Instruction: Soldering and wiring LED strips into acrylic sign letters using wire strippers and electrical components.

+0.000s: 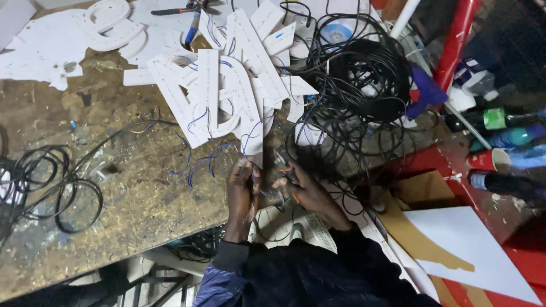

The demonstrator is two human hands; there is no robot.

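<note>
At the bench's near edge, thin blue wires point(250, 170) are pinched in the closed left hand point(242, 190) while small pliers point(282, 166) are gripped by the right hand point(301, 190), apparently for stripping, with white cut-out letters point(227, 85) and a black cable coil point(364, 74) lying beyond.

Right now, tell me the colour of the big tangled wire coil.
Black; the big tangled wire coil shows best in the head view.

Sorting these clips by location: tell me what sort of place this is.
Likely a sign-making workshop: white cut-out letters strung with thin wires, a black cable coil, and a scuffed, dusty wooden workbench.
</note>
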